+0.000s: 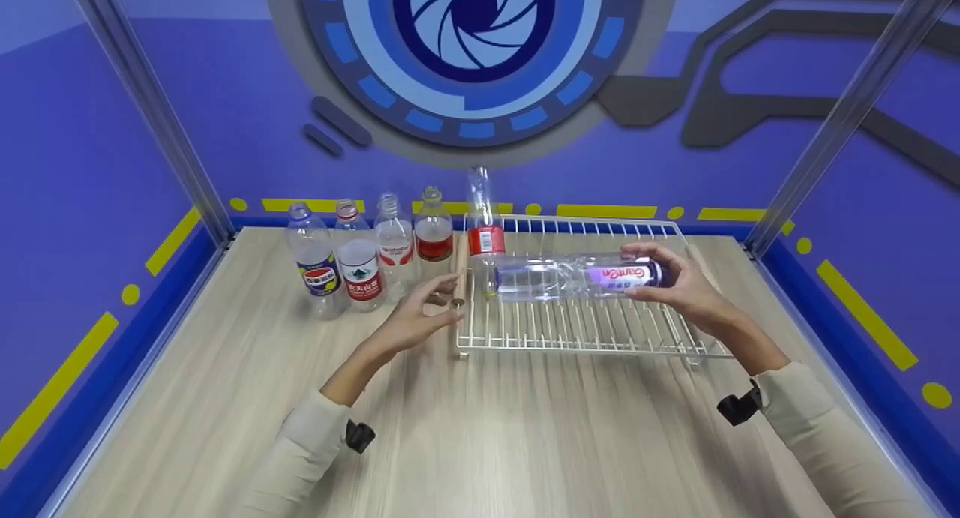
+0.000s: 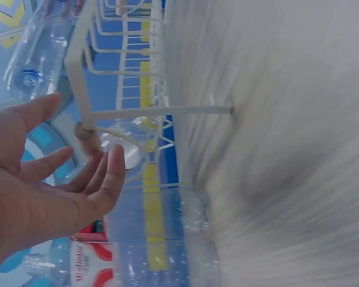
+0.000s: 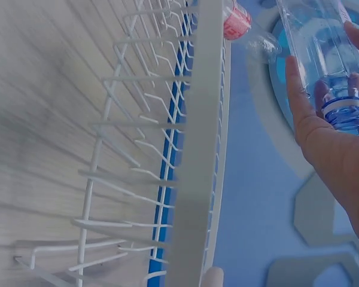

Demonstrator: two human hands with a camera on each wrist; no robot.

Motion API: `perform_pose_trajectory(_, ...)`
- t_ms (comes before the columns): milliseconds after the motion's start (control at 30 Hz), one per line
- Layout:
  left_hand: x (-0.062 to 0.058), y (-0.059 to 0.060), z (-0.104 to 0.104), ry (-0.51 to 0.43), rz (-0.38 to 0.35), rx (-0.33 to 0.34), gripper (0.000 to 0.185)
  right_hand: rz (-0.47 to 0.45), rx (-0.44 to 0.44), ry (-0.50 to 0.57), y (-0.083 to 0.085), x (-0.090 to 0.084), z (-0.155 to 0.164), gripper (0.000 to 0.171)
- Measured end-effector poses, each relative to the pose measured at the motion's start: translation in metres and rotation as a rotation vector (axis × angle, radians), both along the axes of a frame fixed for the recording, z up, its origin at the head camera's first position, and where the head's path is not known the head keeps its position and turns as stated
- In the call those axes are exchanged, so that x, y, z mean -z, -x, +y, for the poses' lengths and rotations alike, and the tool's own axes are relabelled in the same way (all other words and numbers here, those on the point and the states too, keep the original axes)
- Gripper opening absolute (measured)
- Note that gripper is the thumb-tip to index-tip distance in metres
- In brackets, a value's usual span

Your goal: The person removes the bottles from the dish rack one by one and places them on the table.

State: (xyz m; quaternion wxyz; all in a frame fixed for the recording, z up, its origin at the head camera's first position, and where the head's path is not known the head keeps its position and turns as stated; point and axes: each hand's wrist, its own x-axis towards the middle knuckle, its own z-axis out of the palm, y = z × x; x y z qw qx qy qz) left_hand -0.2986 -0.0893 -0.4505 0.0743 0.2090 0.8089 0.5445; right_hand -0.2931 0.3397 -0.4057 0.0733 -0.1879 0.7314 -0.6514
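My right hand (image 1: 686,285) grips a clear plastic Ganten bottle (image 1: 551,278) around its neck end. The bottle lies sideways above the white wire rack (image 1: 570,345), its base pointing left. In the right wrist view, the fingers curl about the bottle's blue-ringed neck (image 3: 344,113). My left hand (image 1: 420,315) is at the rack's left side, fingers loosely bent by the wooden handle (image 1: 461,267); whether they touch it I cannot tell. A clear bottle with a red label (image 1: 486,241) stands in the rack's left part, partly behind the held bottle.
Left of the rack, several clear bottles stand upright on the wooden table (image 1: 465,443): a Pepsi-labelled one (image 1: 319,278), a red-and-white-labelled one (image 1: 361,274), one with red marks (image 1: 395,252) and a dark-red-labelled one (image 1: 433,241). Blue walls (image 1: 247,113) enclose the table.
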Motion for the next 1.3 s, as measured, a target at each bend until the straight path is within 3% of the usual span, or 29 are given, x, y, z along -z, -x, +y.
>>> perform_pose_trajectory(167, -0.018, -0.008, 0.004, 0.008, 0.063, -0.037, 0.060, 0.017, -0.008, -0.056, -0.006, 0.000, -0.010, 0.066)
perform_pose_trajectory(333, -0.032, -0.014, 0.008, -0.006, 0.061, 0.114, 0.061, 0.041, -0.034, -0.106, -0.011, -0.002, -0.021, 0.068)
perform_pose_trajectory(467, -0.037, -0.019, 0.013, 0.026, 0.033, 0.226, 0.071, 0.069, -0.066, -0.113, -0.016, -0.004, -0.030, 0.071)
perform_pose_trajectory(667, -0.035, -0.023, 0.018, 0.082, 0.026, 0.291, 0.075, 0.144, -0.104, -0.128, -0.022, -0.004, -0.038, 0.068)
perform_pose_trajectory(833, -0.035, -0.025, 0.019, 0.091, 0.085, 0.312, 0.071, 0.194, -0.118, -0.204, -0.022, -0.002, -0.041, 0.068)
perform_pose_trajectory(967, -0.035, -0.025, 0.018, 0.093, 0.089, 0.316, 0.072, 0.222, -0.125, -0.269, -0.021, 0.000, -0.040, 0.070)
perform_pose_trajectory(1100, -0.036, -0.027, 0.018, 0.116, 0.103, 0.276, 0.073, 0.246, -0.163, -0.300, -0.020, 0.002, -0.037, 0.073)
perform_pose_trajectory(1300, -0.038, -0.030, 0.020, 0.115, 0.226, 0.206, 0.068, 0.237, -0.197, -0.351, -0.017, 0.001, -0.032, 0.074)
